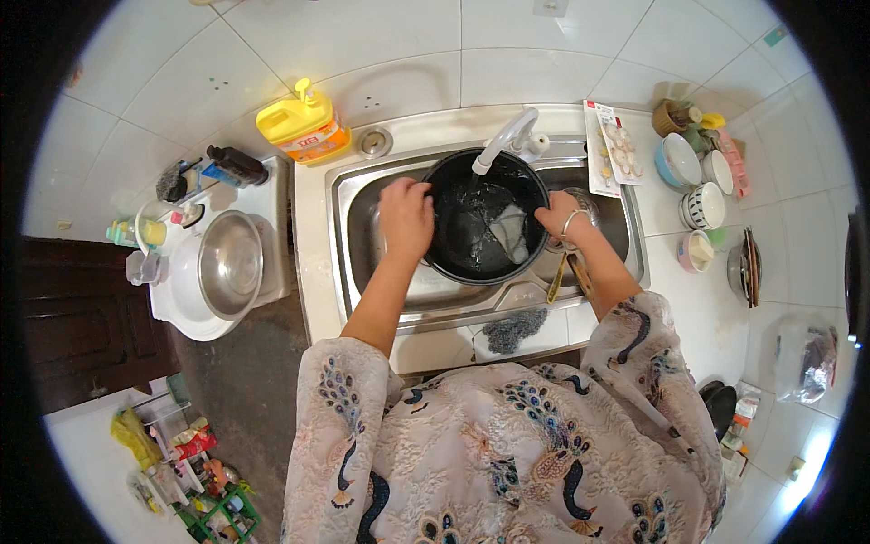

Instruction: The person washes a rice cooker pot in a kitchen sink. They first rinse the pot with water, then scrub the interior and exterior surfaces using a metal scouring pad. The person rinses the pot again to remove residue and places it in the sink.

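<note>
A round black basin (453, 258) with water in it rests over the middle of the double steel sink (362, 258). My left hand (406, 219) grips its left rim, fingers curled over the edge. On the opposite side, my right hand (564, 220) is closed on the right rim, with a bracelet at the wrist. A grey cloth (510, 234) lies in the water inside, toward the right. Above the basin hangs the white faucet (501, 140), with water falling from its spout. Cooking utensils with brownish handles (556, 279) lean in the right bowl beside my right wrist.
A dark scrubbing pad (514, 332) lies on the front counter edge. Behind the sink's left corner stands a yellow pump jug (304, 127). Several bowls (702, 207) and a packaged set of hooks (616, 150) occupy the right counter. A steel basin (230, 263) sits on the washbasin at left.
</note>
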### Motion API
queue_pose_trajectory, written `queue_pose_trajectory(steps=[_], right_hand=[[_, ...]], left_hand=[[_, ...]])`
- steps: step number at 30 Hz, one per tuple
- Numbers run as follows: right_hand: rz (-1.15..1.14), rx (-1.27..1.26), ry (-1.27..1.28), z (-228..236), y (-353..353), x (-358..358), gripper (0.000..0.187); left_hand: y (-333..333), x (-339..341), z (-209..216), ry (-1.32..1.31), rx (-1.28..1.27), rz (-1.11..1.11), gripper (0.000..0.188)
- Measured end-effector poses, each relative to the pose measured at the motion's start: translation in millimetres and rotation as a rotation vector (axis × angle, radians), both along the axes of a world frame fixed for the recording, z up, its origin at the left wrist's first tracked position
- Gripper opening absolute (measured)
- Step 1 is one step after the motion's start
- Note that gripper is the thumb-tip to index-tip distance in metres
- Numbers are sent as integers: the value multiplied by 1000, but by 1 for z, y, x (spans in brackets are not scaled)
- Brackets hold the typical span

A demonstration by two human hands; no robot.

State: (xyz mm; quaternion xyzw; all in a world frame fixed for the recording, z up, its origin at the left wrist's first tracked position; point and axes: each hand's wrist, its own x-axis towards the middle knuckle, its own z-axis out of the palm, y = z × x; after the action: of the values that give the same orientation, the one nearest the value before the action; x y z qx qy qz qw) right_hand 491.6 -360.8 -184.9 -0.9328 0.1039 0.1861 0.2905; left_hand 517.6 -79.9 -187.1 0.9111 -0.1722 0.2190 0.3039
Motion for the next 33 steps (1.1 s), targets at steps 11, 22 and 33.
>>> queue_pose_trajectory(steps=[11, 22, 33], right_hand=[[11, -236, 34, 34, -34, -21, 29], [-46, -177, 88, 43, -20, -15, 30], [-51, -59, 127, 38, -23, -15, 29]], left_hand=[[-98, 42, -45, 1201, -1052, -170, 20], [-109, 57, -21, 1262, -1285, -281, 17], [-89, 40, -22, 1208, -1177, -310, 14]])
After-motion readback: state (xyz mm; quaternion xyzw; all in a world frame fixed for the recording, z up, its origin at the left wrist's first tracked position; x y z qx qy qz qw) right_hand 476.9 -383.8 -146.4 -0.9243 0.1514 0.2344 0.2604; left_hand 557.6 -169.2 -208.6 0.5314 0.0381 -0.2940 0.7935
